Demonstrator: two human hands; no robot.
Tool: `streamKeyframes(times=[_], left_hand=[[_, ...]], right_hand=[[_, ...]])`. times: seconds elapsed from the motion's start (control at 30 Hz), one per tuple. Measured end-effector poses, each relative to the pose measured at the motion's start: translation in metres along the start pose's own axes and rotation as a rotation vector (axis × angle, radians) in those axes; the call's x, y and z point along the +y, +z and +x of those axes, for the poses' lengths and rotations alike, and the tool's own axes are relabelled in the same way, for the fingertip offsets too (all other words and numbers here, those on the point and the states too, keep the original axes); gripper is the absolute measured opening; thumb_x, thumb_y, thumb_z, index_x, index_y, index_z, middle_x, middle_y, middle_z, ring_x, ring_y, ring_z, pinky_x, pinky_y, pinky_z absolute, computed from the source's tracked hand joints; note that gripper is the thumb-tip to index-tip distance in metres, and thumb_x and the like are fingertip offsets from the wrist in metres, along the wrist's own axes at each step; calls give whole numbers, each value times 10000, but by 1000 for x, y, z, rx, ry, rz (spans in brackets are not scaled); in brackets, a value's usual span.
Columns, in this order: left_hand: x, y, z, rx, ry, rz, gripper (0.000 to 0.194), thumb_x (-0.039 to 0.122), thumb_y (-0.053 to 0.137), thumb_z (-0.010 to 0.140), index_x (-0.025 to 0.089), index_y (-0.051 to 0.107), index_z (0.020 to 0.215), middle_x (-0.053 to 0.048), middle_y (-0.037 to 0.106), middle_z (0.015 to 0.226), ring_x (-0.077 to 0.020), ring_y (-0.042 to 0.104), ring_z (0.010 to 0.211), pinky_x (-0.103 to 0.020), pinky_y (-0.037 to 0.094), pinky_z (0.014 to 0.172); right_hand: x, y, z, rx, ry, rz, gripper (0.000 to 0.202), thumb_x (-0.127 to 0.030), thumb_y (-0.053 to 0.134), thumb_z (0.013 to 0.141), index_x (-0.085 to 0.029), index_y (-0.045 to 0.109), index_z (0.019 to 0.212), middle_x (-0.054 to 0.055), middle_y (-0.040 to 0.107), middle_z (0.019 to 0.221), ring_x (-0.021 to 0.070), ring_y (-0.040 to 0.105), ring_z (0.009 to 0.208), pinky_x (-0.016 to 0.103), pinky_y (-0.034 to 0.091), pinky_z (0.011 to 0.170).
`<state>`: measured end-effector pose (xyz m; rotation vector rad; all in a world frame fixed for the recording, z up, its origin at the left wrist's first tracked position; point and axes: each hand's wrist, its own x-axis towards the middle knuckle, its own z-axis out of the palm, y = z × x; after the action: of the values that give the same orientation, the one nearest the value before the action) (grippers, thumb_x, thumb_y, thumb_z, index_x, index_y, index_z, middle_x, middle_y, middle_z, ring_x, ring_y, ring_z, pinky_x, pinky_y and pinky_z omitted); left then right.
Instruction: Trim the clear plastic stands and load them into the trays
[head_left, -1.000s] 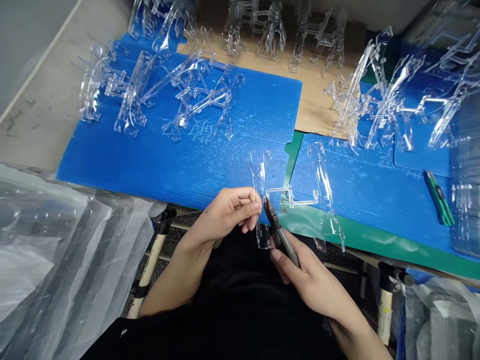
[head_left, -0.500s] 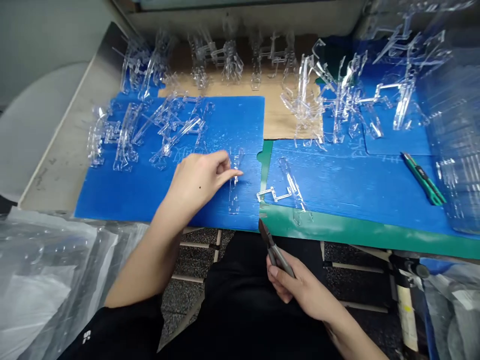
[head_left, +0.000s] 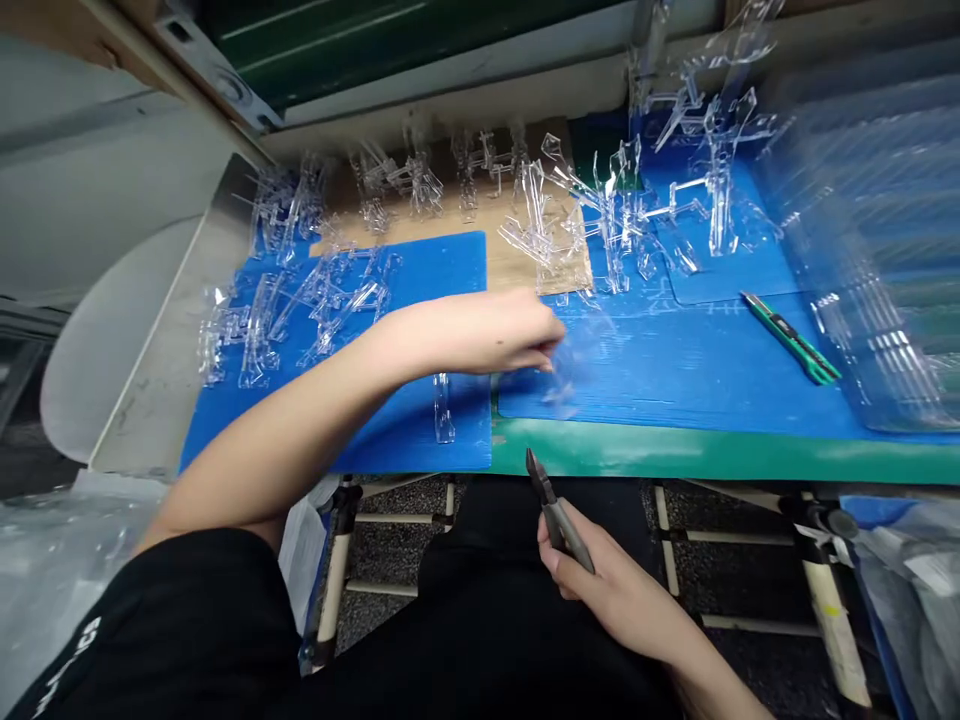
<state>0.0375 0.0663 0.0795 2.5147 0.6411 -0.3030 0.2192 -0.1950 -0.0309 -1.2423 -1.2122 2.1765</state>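
My left hand (head_left: 506,332) reaches across the blue sheets with its fingers pinched together on a clear plastic part (head_left: 566,375), which is smeared by motion. Just below that forearm, another clear plastic strip (head_left: 444,410) lies upright in the view on the left blue sheet (head_left: 405,440). My right hand (head_left: 581,560) is wrapped round the grey handles of a pair of cutting pliers (head_left: 559,520), near my lap. The dark jaws of the pliers point up and left, close to the table's front edge.
Clusters of clear plastic parts (head_left: 259,325) lie at the left, with more (head_left: 615,215) along the back. A green cutter knife (head_left: 791,338) rests on the right blue sheet (head_left: 697,370). Clear trays (head_left: 885,320) stand at the far right. Green surface (head_left: 675,452) lines the front edge.
My left hand has moved right from the upright strip to the clear part on the right sheet and pinched it. The view has shifted; my right hand still holds the pliers.
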Motion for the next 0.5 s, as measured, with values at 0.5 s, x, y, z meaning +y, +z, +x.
streamKeyframes(times=[0.5], left_hand=[[16, 144, -99, 682, -300, -1320, 370, 444, 848, 1003, 150, 691, 841, -26, 748, 678, -88, 652, 494, -177, 497, 487]], right_hand=[[-43, 20, 19, 20, 54, -254, 249, -514, 504, 1140, -266, 522, 1136, 32, 633, 1163, 253, 589, 1079, 444, 442, 1014]])
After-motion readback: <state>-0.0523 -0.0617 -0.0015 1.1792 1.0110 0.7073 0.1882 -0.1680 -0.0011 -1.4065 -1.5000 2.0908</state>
